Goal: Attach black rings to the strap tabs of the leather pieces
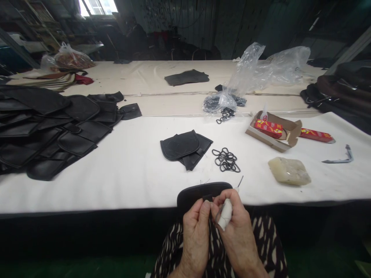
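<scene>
At the near edge of the white table (121, 181), a black leather piece (194, 194) is held up in front of the person's body, and it lies straight ahead of the hands, a little farther from the body than they are. Its long axis goes across the body, from left to right, and its rounded edge faces the far side of the table. Neither hand is clearly nearer to it, because both hands reach its lower edge from below and their fingertips come almost together near its middle. The left hand (195, 235) is closed in a pinch, with the thumb and fingers pressed at the leather, and the right hand (236, 220) is closed in the same way, with a white bandage (224, 214) wrapped on one finger. Between the fingertips sits a small black strap (207, 197), but it is not possible to tell exactly which fingers grip it. A thin dark end (240, 181), maybe thread, stands up beyond the right hand. Ahead of the hands lies a pile of black rings (226, 160), with stacked leather pieces (185, 148) to the left of it and a pale block (288, 171) to the right
</scene>
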A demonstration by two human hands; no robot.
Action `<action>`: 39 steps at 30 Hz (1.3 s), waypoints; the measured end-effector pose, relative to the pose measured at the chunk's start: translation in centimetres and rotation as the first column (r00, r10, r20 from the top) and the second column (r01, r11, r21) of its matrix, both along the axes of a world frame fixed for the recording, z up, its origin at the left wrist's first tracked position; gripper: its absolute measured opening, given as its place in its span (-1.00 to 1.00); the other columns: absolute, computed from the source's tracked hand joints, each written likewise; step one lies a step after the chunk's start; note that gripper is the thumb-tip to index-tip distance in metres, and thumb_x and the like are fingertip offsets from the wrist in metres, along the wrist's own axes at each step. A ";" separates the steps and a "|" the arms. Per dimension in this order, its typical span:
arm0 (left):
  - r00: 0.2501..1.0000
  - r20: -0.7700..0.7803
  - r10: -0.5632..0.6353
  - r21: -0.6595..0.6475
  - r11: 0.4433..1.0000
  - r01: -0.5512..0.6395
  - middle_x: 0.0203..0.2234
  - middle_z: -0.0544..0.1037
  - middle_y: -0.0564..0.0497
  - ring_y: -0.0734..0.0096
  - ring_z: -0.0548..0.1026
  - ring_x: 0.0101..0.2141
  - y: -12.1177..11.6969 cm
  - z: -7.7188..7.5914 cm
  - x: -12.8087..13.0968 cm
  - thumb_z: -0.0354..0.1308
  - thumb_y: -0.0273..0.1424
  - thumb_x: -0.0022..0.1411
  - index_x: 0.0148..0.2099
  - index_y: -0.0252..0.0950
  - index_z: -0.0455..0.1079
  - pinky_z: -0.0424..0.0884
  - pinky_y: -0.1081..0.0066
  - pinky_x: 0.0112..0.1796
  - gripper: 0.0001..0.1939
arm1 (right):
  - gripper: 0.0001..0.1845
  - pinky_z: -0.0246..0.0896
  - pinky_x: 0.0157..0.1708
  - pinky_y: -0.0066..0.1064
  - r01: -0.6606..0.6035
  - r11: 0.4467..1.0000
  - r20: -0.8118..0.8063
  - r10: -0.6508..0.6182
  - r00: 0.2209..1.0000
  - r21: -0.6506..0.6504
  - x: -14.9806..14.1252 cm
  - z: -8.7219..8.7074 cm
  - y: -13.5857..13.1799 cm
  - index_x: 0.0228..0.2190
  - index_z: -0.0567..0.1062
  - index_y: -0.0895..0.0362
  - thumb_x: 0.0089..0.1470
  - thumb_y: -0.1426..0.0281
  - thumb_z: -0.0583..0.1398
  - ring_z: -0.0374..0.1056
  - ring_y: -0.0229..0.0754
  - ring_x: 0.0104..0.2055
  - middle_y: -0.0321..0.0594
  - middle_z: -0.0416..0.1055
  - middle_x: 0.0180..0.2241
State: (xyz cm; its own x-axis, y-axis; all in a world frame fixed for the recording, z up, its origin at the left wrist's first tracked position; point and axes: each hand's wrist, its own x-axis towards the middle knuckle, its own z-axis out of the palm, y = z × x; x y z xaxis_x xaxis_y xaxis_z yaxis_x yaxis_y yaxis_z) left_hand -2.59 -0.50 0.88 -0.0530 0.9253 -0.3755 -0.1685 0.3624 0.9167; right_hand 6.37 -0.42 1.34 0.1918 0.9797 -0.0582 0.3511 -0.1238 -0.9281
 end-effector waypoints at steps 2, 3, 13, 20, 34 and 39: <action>1.000 -0.024 -0.018 -0.022 1.000 0.018 -0.54 0.38 0.05 0.41 0.32 -0.44 0.1 0.0 -0.2 0.05 -0.15 0.20 -0.43 -0.33 0.33 0.30 0.49 -0.41 -0.66 | -0.87 0.21 -0.53 -0.55 -0.011 1.000 -0.001 0.011 1.000 -0.008 0.0 0.1 0.0 -0.41 0.25 0.07 0.09 0.30 0.10 0.28 -0.31 -0.53 -0.38 0.33 -0.51; 0.999 -0.028 -0.028 -0.031 0.999 0.027 -0.55 0.36 0.06 0.44 0.29 -0.46 0.1 0.1 -0.3 0.05 -0.14 0.20 -0.44 -0.33 0.32 0.28 0.49 -0.43 -0.65 | -0.87 0.20 -0.54 -0.56 -0.017 1.000 -0.007 0.017 1.000 -0.012 0.0 0.1 0.0 -0.42 0.24 0.07 0.09 0.30 0.10 0.26 -0.32 -0.54 -0.39 0.33 -0.52; 0.992 0.121 -0.025 -0.095 0.995 0.037 -0.63 0.29 0.10 0.51 0.20 -0.54 0.7 -0.1 -0.9 0.13 -0.16 0.14 -0.53 -0.33 0.32 0.17 0.52 -0.51 -0.64 | -0.86 0.16 -0.57 -0.55 -0.044 0.999 0.006 0.043 0.999 0.022 0.0 -0.1 -0.3 -0.44 0.24 0.08 0.13 0.33 0.09 0.23 -0.33 -0.57 -0.40 0.30 -0.56; 0.949 0.313 0.019 -0.120 0.993 0.020 -0.53 0.44 0.00 0.42 0.36 -0.43 1.2 -0.9 -0.9 0.15 -0.30 0.15 -0.40 -0.37 0.46 0.30 0.46 -0.37 -0.78 | -0.95 0.27 -0.45 -0.52 -0.054 0.988 0.001 0.054 0.999 0.148 0.7 -1.8 -1.6 -0.32 0.34 0.09 0.14 0.38 0.10 0.35 -0.28 -0.45 -0.31 0.38 -0.46; 0.911 0.413 -0.001 -0.166 0.983 0.076 -0.53 0.53 -0.04 0.44 0.42 -0.49 1.3 -0.4 -1.0 0.13 -0.30 0.18 -0.37 -0.39 0.50 0.34 0.46 -0.41 -0.76 | -0.93 0.36 -0.36 -0.48 -0.117 0.985 -0.075 0.126 0.989 0.123 0.9 -1.7 -1.6 -0.35 0.32 0.09 0.17 0.39 0.05 0.39 -0.25 -0.41 -0.20 0.44 -0.34; 0.923 0.381 -0.059 -0.133 0.984 0.118 -0.52 0.55 -0.04 0.45 0.42 -0.50 1.2 -0.3 -1.2 0.14 -0.30 0.17 -0.39 -0.37 0.50 0.32 0.48 -0.42 -0.76 | -0.87 0.35 -0.39 -0.45 -0.068 0.997 -0.203 0.072 0.976 0.027 0.9 -1.0 -1.1 -0.40 0.30 0.09 0.17 0.33 0.06 0.28 -0.28 -0.50 -0.27 0.36 -0.47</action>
